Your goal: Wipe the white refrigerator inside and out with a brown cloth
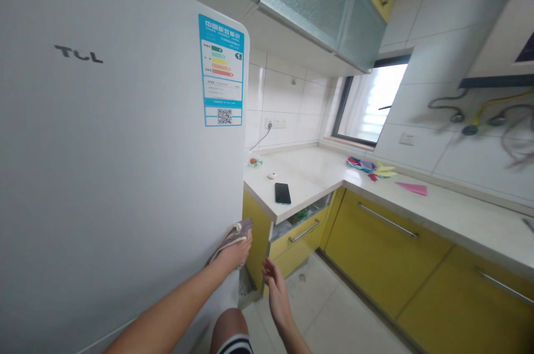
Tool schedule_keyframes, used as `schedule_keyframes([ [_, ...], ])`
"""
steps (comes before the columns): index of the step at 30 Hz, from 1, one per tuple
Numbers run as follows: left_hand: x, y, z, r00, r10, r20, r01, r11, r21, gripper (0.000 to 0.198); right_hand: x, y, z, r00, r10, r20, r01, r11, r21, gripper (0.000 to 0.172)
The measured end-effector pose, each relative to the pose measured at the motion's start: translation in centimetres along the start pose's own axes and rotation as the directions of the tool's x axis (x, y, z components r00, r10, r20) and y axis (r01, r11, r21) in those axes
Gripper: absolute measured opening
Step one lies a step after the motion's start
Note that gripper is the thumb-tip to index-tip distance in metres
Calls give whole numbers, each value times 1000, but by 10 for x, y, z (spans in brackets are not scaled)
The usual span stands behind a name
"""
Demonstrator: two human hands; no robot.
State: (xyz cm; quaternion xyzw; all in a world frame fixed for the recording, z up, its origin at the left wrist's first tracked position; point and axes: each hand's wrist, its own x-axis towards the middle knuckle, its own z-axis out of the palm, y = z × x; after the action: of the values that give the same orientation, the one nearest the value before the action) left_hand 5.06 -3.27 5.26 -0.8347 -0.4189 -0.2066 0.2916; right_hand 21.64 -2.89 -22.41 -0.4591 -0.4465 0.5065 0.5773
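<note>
Kitchen: white tiled walls, a pale tiled floor [317, 298] and yellow cabinets.
Refrigerator: a white TCL refrigerator [125, 148] fills the left side, a blue-bordered energy label [223, 70] near its upper right corner.
Cloth: a grey-brown cloth [223, 244] lies against the refrigerator's lower right edge.
Left hand: the left hand [238, 252] has its fingers together over the cloth, gripping it against that edge.
Right hand: the right hand [276, 290] is held out with its fingers loosely apart and slightly curled, near the yellow side cabinet; whether the fingertips touch it cannot be told.
Phone: a black smartphone [282, 193] lies flat near the corner of the white countertop [312, 168].
Drawer: below it, a yellow drawer [298, 240] stands partly open, something green showing inside.
Window: a dark-framed window [371, 101] is set in the far corner.
Right counter: colourful crumpled pieces [367, 166] lie beside a flat pink piece [413, 188].
</note>
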Motion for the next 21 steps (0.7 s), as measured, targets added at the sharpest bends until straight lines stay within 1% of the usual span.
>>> schedule_keyframes([
  [2, -33, -8, 19, 999, 44, -3, -44, 999, 10, 68, 3, -12, 2, 1000, -22, 3, 22, 999, -24, 66],
  [4, -70, -24, 33, 996, 91, -5, -91, 995, 42, 68, 7, -23, 14, 999, -50, 13, 51, 997, -62, 69],
  [5, -91, -35, 37, 994, 112, -7, -111, 991, 69, 66, 10, -29, 23, 997, -68, 25, 70, 994, -85, 72],
  [7, -134, -58, 35, 992, 126, -13, -123, 983, 138, 62, 19, -46, 46, 991, -117, 58, 124, 983, -132, 77],
  [9, -178, -82, 20, 996, 88, -24, -80, 973, 215, 60, 33, -73, 71, 978, -191, 85, 203, 965, -165, 85],
  [10, -200, -93, 9, 998, 46, -41, -33, 964, 263, 60, 42, -90, 83, 967, -238, 89, 250, 952, -176, 88],
  [12, -237, -113, -19, 993, -48, -111, 85, 928, 363, 64, 65, -131, 105, 937, -339, 88, 350, 917, -191, 93],
  [14, -261, -134, -50, 962, -156, -225, 240, 875, 420, 71, 91, -171, 124, 905, -412, 103, 425, 887, -182, 94],
  [15, -266, -145, -67, 934, -210, -289, 322, 846, 425, 75, 103, -188, 132, 898, -420, 133, 438, 883, -168, 95],
  [16, -265, -158, -86, 899, -260, -353, 400, 817, 416, 79, 115, -201, 140, 896, -411, 172, 436, 886, -157, 97],
  [17, -258, -173, -108, 854, -306, -421, 477, 784, 398, 81, 124, -210, 148, 897, -393, 204, 426, 891, -156, 100],
  [18, -245, -188, -134, 812, -324, -485, 532, 753, 386, 83, 133, -215, 155, 900, -376, 221, 414, 895, -165, 102],
  [20, -203, -222, -193, 723, -343, -600, 621, 703, 346, 83, 144, -213, 167, 906, -379, 186, 411, 893, -183, 102],
  [21, -176, -239, -227, 701, -344, -625, 635, 700, 327, 80, 148, -209, 172, 906, -398, 148, 420, 890, -180, 101],
])
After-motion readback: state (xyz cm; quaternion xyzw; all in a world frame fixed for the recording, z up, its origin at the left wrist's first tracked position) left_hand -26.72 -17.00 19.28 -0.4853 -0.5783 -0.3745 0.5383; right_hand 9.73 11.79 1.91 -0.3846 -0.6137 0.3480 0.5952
